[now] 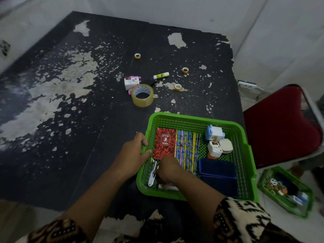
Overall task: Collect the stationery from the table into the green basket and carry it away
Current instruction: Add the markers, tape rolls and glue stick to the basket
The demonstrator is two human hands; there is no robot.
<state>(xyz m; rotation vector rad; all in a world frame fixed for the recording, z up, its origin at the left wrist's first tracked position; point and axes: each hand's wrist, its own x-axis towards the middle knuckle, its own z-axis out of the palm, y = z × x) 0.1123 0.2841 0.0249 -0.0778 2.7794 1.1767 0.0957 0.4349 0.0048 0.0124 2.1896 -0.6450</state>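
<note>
Left hand (135,151) grips the near-left rim of the green plastic mesh basket (245,148), fingers curled over it. Right hand (168,171) is down inside, fingers closed around small dark items beside the silver metal clippers (152,174). Beyond both hands, the big clear tape roll (142,95) lies on the table.

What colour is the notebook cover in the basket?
Red with a black mottled pattern: the notebook lies flat in the green basket, clearest in the head view.

Table's left half (52,102) lies open; tape roll (142,95) fronts basket (192,116).
</note>
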